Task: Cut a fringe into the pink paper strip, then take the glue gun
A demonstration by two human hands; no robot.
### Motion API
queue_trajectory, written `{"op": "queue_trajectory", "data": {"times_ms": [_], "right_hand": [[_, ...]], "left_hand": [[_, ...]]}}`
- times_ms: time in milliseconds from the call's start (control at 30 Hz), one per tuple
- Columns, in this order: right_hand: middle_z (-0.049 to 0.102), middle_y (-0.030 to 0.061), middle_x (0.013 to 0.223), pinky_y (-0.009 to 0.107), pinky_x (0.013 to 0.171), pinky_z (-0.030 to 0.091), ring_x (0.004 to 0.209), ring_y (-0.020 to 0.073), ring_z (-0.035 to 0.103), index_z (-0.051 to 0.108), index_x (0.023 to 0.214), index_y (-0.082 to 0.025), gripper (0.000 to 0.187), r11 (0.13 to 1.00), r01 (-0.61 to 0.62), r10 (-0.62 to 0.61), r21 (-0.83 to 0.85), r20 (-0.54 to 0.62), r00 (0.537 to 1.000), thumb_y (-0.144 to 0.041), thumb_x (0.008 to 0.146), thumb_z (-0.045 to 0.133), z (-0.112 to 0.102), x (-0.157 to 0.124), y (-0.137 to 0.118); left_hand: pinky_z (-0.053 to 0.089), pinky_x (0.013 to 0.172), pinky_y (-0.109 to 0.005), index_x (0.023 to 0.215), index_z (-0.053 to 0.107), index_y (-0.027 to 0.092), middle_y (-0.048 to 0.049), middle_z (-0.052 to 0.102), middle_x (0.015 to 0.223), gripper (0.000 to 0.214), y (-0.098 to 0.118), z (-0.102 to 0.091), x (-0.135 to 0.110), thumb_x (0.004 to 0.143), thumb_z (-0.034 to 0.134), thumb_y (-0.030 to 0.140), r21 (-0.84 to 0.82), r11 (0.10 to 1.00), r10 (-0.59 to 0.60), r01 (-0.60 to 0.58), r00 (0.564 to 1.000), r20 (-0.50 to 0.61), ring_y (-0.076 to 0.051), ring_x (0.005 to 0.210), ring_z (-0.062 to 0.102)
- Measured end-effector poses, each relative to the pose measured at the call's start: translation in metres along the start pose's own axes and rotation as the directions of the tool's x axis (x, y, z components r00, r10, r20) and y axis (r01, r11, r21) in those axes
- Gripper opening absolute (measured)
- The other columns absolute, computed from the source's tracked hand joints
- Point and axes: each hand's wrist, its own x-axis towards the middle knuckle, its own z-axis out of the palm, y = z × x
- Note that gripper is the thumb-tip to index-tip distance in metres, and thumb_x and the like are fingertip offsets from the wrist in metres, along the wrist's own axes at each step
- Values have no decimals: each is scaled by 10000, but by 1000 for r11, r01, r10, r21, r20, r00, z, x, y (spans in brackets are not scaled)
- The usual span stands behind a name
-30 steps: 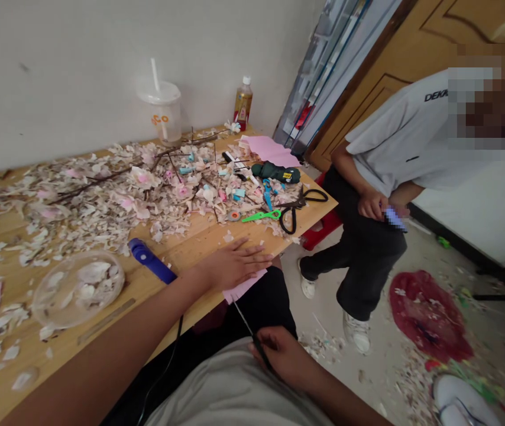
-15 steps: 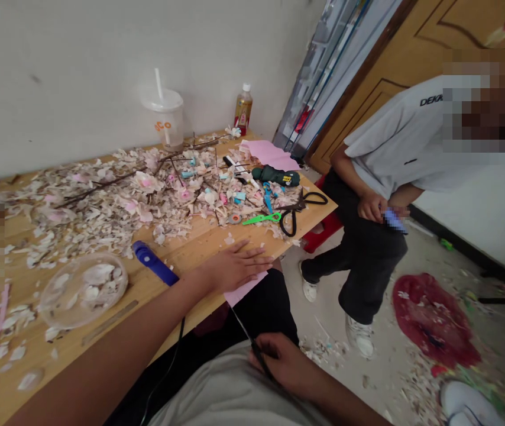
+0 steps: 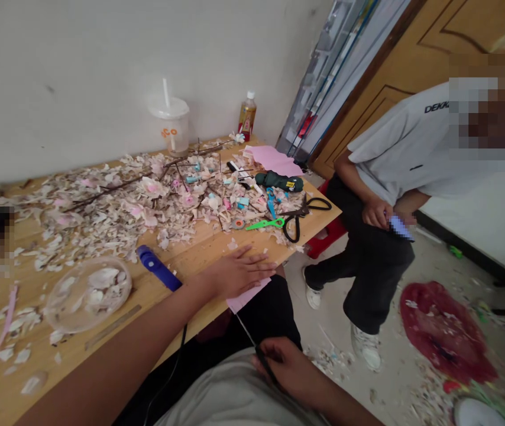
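My left hand (image 3: 241, 273) lies flat near the table's front edge, fingers stretched out. Under its palm is a sheet of pink paper (image 3: 249, 296), which juts over the edge above my dark-trousered leg. My right hand (image 3: 285, 367), low in front of my body, is closed around a black-handled tool with a thin metal blade (image 3: 245, 329). The blade's tip reaches the paper's near corner; whether it is a knife or scissors I cannot tell. A blue corded device (image 3: 158, 266) rests on the table beside my left forearm.
Loose pale petals (image 3: 106, 231) and a flowered branch cover much of the table. Green scissors (image 3: 265, 224), black-handled scissors (image 3: 297, 222), a folded umbrella (image 3: 279, 181), a clear bowl (image 3: 126, 290), a lidded cup (image 3: 177, 127) and a bottle (image 3: 247, 118) stand or lie there. A seated person (image 3: 394, 142) is at right.
The whole view has shifted slightly, so things appear a little lower and further right. My hands, the paper and the tool keep nearly the same arrangement.
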Motion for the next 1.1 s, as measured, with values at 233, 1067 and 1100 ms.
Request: {"op": "queue_trajectory", "data": {"times_ms": [233,1067,1100], "right_hand": [[349,-63,595,263,539,234,588,111,317,414,608,-220,435,1000,-12,12,-21,-14,1000,-521,815,652,0,1,-3],[487,-50,626,232,550,296,613,118,406,547,693,-204,274,998,-26,24,-52,-39,999,-420,807,670,-7,-22,13],[481,-50,625,235,554,296,616,119,405,537,687,-205,281,999,-20,18,-51,-55,998,-423,805,670,-9,-22,14]], "left_hand": [[-29,1285,-429,1561,363,340,67,362,1648,473,0,0,-1,1093,298,358,-8,1000,1,-1,1000,13,-150,1561,235],[31,1287,-410,1569,349,324,28,431,1619,483,-3,-6,-1,1090,319,373,-43,998,35,-37,999,-35,-147,1539,298],[36,1286,-409,1570,349,322,28,435,1616,483,-2,-7,-1,1090,318,371,-43,998,36,-38,999,-34,-148,1538,300]]}}
